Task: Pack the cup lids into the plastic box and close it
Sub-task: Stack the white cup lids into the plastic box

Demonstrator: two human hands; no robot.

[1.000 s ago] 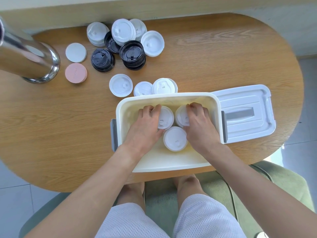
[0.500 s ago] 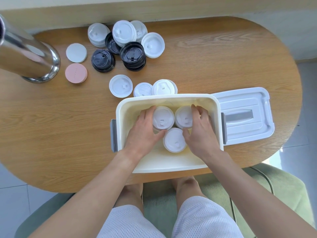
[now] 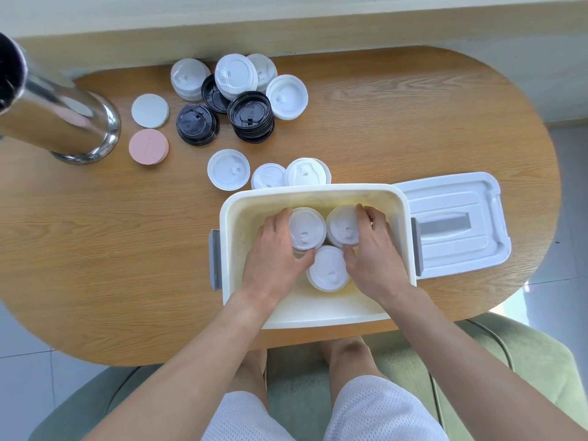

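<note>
Head view: I'm seeing my left hand point(image 3: 276, 256) and right hand point(image 3: 372, 253) curling fingers around white lid stacks point(image 3: 308, 229) inside the plastic box point(image 3: 318, 308). Many cup lids point(image 3: 251, 116) are waiting on the table point(image 3: 95, 249); the box lid point(image 3: 458, 224) is lying alongside, unclosed.
</note>
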